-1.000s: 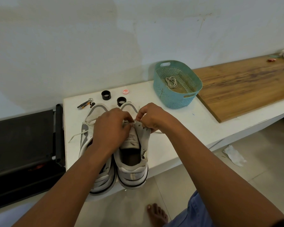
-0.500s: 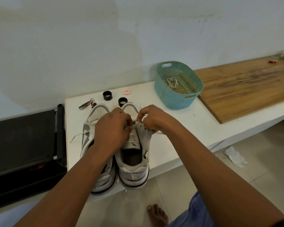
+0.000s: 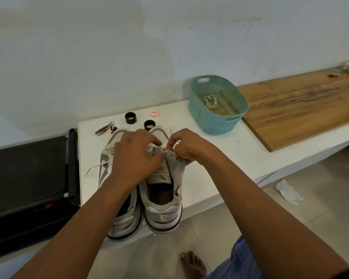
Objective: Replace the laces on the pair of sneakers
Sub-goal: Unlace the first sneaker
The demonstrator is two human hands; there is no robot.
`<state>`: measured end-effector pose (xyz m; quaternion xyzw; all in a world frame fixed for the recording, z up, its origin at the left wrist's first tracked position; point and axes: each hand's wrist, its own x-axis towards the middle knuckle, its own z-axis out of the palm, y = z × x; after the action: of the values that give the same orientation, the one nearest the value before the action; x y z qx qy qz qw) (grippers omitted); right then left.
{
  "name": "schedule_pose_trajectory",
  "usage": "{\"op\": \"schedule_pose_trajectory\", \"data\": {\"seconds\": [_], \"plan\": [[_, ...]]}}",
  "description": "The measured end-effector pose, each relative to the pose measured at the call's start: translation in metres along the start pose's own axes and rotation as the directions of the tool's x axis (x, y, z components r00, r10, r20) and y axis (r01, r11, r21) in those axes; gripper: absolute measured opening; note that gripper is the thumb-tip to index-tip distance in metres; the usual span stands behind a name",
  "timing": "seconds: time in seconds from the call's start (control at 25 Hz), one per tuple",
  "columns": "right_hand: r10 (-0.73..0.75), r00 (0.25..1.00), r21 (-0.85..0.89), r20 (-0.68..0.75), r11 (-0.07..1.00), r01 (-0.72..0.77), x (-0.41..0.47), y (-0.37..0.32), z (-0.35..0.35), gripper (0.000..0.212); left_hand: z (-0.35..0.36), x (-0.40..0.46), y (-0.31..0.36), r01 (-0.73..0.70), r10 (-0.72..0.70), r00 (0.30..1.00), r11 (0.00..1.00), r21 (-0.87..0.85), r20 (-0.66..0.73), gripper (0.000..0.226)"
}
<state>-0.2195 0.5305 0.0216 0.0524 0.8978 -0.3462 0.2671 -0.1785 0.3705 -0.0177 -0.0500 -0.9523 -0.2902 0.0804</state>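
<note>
A white shelf (image 3: pixel 220 158) is running along a pale wall (image 3: pixel 129 47) above a tiled floor (image 3: pixel 320 188). The sneakers (image 3: pixel 161 198) are sitting side by side at its near edge, heels overhanging. Behind them are lying two black rings (image 3: pixel 131 118), a clipper (image 3: pixel 104 129) and a red cap (image 3: pixel 154 113); to the right, a basket (image 3: pixel 218 121) is holding a coiled lace (image 3: pixel 210 102), beside a wooden board (image 3: pixel 300 109). The left hand (image 3: pixel 136 158) is blurring, its grip unclear; the right hand (image 3: pixel 186 147) is pinching a lace end (image 3: pixel 165 151) at the right shoe's eyelets.

A home: tiled floor (image 3: pixel 320 208), plaster wall (image 3: pixel 129 47), bare foot (image 3: pixel 192 264).
</note>
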Motion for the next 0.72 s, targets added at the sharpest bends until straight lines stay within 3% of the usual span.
{"op": "schedule_pose_trajectory", "data": {"seconds": [0.08, 0.16, 0.28, 0.36, 0.44, 0.52, 0.6, 0.68, 0.72], "plan": [[-0.006, 1.0, 0.0, 0.01, 1.0, 0.006, 0.0, 0.0, -0.001, 0.031, 0.006, -0.002, 0.001, -0.026, 0.015, 0.998, 0.982, 0.187, 0.061, 0.021], [-0.008, 1.0, 0.007, 0.018, 1.0, 0.008, -0.001, 0.0, -0.001, 0.032, 0.006, -0.002, 0.0, 0.015, -0.014, 1.0, 0.99, 0.144, -0.004, 0.007], [-0.009, 1.0, 0.012, 0.019, 1.0, 0.008, -0.002, 0.001, -0.002, 0.03, -0.003, 0.001, 0.005, 0.153, -0.177, 0.974, 0.975, -0.163, -0.142, 0.009], [-0.002, 1.0, 0.019, 0.023, 1.0, 0.002, -0.002, 0.0, -0.003, 0.03, -0.014, 0.007, 0.007, 0.264, -0.398, 0.883, 0.859, -0.438, -0.247, 0.008], [-0.001, 1.0, 0.019, 0.027, 1.0, 0.001, -0.001, 0.001, -0.003, 0.03, -0.019, 0.008, 0.005, 0.312, -0.517, 0.807, 0.784, -0.537, -0.285, 0.013], [-0.002, 1.0, 0.01, 0.028, 1.0, 0.002, -0.001, 0.001, -0.003, 0.03, -0.018, 0.007, -0.001, 0.283, -0.406, 0.883, 0.862, -0.421, -0.237, 0.032], [-0.004, 1.0, -0.007, 0.028, 1.0, 0.004, -0.001, 0.0, -0.003, 0.029, -0.011, 0.002, -0.001, 0.193, -0.216, 0.971, 0.962, -0.195, -0.104, 0.041], [-0.004, 1.0, -0.011, 0.024, 1.0, 0.004, -0.001, 0.0, -0.003, 0.028, -0.001, -0.001, 0.002, 0.08, -0.079, 0.997, 0.99, 0.113, -0.016, 0.032], [-0.004, 1.0, -0.009, 0.025, 1.0, 0.004, -0.001, 0.0, -0.004, 0.028, 0.002, 0.0, 0.002, 0.054, -0.053, 0.999, 0.981, 0.189, -0.012, 0.025]]}}
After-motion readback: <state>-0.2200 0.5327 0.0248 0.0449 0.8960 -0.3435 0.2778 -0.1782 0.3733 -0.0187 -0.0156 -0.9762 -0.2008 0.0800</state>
